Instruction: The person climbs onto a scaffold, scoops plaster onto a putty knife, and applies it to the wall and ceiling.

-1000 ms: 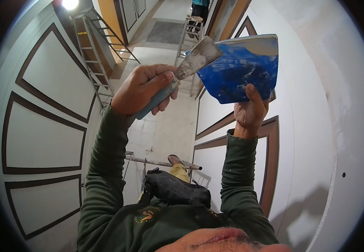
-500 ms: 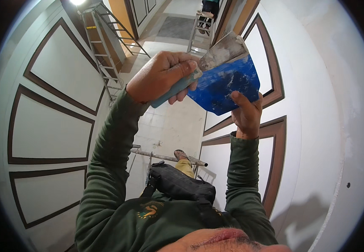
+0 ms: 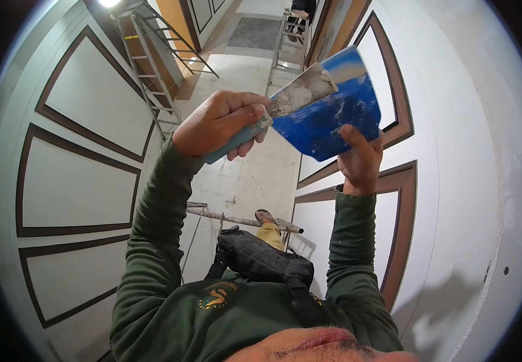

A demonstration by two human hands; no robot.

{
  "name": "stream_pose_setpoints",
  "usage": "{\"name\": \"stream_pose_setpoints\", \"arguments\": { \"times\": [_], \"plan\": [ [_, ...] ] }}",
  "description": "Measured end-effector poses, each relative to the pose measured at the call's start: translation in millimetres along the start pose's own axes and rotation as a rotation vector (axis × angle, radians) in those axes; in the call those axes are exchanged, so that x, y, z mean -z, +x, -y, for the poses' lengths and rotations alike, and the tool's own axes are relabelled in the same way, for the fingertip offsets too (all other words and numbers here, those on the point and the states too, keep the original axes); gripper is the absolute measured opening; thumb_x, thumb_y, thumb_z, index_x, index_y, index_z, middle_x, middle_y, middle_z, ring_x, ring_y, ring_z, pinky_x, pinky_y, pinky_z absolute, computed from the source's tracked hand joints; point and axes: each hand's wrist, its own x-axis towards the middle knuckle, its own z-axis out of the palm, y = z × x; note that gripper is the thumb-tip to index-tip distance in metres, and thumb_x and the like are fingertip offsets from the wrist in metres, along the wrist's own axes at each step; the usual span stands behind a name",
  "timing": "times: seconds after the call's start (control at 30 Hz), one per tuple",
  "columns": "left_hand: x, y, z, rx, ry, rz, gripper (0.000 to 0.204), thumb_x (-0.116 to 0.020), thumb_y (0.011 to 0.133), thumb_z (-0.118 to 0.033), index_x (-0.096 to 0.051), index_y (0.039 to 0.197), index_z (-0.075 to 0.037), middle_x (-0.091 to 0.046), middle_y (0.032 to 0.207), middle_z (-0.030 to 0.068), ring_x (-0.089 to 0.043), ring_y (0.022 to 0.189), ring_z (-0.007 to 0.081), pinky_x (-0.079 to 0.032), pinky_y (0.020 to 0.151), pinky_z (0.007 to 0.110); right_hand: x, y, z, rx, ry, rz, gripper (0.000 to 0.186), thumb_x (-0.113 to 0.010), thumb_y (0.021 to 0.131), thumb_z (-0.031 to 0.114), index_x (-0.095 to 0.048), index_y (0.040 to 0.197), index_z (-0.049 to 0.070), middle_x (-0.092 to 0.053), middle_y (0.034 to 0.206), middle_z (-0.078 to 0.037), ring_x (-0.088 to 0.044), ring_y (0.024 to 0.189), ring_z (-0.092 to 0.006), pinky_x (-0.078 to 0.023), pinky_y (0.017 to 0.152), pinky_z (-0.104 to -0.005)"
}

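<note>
My left hand (image 3: 216, 123) is closed round the pale blue-green handle of a putty knife (image 3: 303, 93). Its metal blade, coated with whitish paste, lies over the upper left part of a blue plastic spreader (image 3: 339, 117); a lump of paste sits along the blade's end. My right hand (image 3: 360, 158) grips the lower right edge of the spreader, thumb on the face towards me, the other fingers mostly hidden behind it. Streaks of paste and dark smears mark the blue face, and a pale smear shows near its top corner. Both tools are held up in front of me.
Panelled walls with brown trim flank me, the left one (image 3: 80, 193) and the right one (image 3: 427, 199). Two stepladders stand ahead, one at left (image 3: 146, 75), one farther off (image 3: 286, 54) beside a person (image 3: 302, 9). A black bag (image 3: 267, 256) hangs at my waist above a metal bar (image 3: 237, 218).
The putty knife's blade has shifted left and down across the blue spreader, uncovering its top corner. My left hand has moved slightly down and left, my right hand slightly right.
</note>
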Motion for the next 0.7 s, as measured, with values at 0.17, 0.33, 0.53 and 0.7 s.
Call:
{"name": "stream_pose_setpoints", "arguments": {
  "times": [0.17,0.33,0.53,0.7],
  "plan": [
    [-5.7,15.3,-12.7,-0.116,0.051,-0.002,0.034,-0.043,0.095,-0.020,-0.052,0.114,0.007,-0.059,0.070,0.0080,-0.053,0.047,0.0086,-0.043,0.039,0.019,-2.7,-6.9,-6.4,-0.051,-0.007,0.069,0.029,-0.061,0.074,0.000,-0.057,0.102,-0.003,-0.064,0.093,-0.012,-0.065,0.083,-0.0219,-0.054,0.077,-0.0374],
    [11.7,28.8,4.1,-0.472,0.344,-0.244,0.029,-0.052,0.089,-0.006,-0.055,0.117,0.001,-0.064,0.084,0.0108,-0.054,0.059,0.0086,-0.046,0.049,0.021,-12.8,-16.4,8.3,-0.065,0.045,-0.073,0.035,-0.058,0.073,0.005,-0.054,0.106,-0.005,-0.063,0.094,-0.015,-0.065,0.083,-0.0235,-0.056,0.075,-0.0364],
    [18.1,51.3,17.4,-0.867,0.721,-0.322,0.041,-0.059,0.078,0.008,-0.060,0.115,-0.008,-0.061,0.093,0.0102,-0.058,0.073,0.0148,-0.051,0.062,0.024,-25.3,-22.1,12.8,-0.091,0.309,-0.057,0.043,-0.054,0.072,0.004,-0.047,0.111,-0.011,-0.061,0.098,-0.022,-0.066,0.083,-0.0284,-0.058,0.070,-0.0384],
    [19.0,59.5,26.3,-0.963,0.798,-0.304,0.048,-0.060,0.074,0.010,-0.061,0.116,-0.013,-0.057,0.093,0.0097,-0.058,0.077,0.0183,-0.052,0.064,0.026,-28.6,-24.8,12.4,-0.119,0.382,-0.038,0.048,-0.052,0.070,0.003,-0.041,0.114,-0.013,-0.059,0.099,-0.025,-0.066,0.081,-0.0306,-0.058,0.070,-0.0389]
  ]
}}
